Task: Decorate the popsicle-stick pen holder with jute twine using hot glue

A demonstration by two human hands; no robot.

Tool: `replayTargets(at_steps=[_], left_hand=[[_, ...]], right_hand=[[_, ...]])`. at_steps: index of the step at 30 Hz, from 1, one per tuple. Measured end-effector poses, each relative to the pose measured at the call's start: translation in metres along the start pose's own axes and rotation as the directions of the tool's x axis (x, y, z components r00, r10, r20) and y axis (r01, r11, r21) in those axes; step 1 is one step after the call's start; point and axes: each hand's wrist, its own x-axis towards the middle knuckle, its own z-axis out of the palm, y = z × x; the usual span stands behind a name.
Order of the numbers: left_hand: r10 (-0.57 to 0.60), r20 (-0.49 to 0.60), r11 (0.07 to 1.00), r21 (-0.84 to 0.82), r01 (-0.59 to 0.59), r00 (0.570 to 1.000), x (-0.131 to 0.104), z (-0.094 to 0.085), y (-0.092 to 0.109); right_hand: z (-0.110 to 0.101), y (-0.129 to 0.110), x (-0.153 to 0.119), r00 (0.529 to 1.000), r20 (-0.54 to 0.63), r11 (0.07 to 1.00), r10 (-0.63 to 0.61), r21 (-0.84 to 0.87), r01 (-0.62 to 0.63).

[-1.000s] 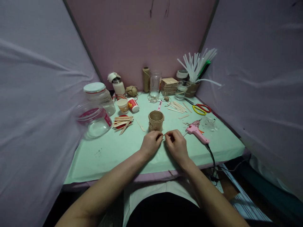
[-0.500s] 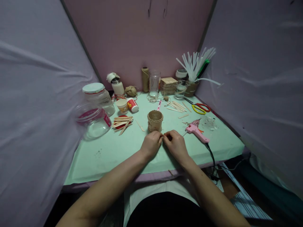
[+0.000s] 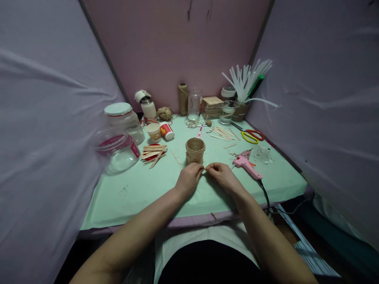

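Just in front of a brown twine-covered cup (image 3: 195, 149) with a braided rim, my two hands meet almost fingertip to fingertip. My left hand (image 3: 190, 176) is closed in a pinch and hides the lower front of the cup. A short gap to its right, my right hand (image 3: 220, 174) pinches too, with thumb and forefinger together. A tiny light bit shows between the fingertips, too small to name. A pink hot glue gun (image 3: 248, 166) lies on the table to the right of my right hand.
Left stand a clear plastic tub (image 3: 118, 156), a lidded jar (image 3: 124, 118) and wooden sticks (image 3: 154, 154). Paper cups (image 3: 167, 131) lie behind. Scissors (image 3: 251, 135) and loose sticks (image 3: 223, 133) lie right. Glue sticks (image 3: 242, 83) fill a pot at the back; the glue gun's cord (image 3: 264, 193) hangs over the edge.
My right fingers have shifted slightly and flattened, drawing a little away from the left ones. The left hand keeps its pinch. The whole view has shifted slightly.
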Motion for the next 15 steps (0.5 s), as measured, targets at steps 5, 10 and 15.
replayTargets(at_steps=[5, 10, 15], left_hand=[[-0.033, 0.026, 0.999, 0.039, 0.032, 0.999, -0.001, 0.000, 0.000], [-0.064, 0.070, 0.991, 0.126, 0.055, 0.995, 0.000, -0.001, 0.003], [-0.102, 0.098, 0.984, 0.160, 0.085, 0.990, 0.000, -0.001, 0.005]], right_hand=[[-0.001, -0.003, -0.011, 0.909, -0.112, 0.871, -0.401, -0.353, 0.341], [-0.001, -0.003, -0.019, 0.797, 0.025, 0.648, -0.603, -0.567, 0.508], [0.002, 0.000, -0.013, 0.774, 0.105, 0.559, -0.624, -0.633, 0.536]])
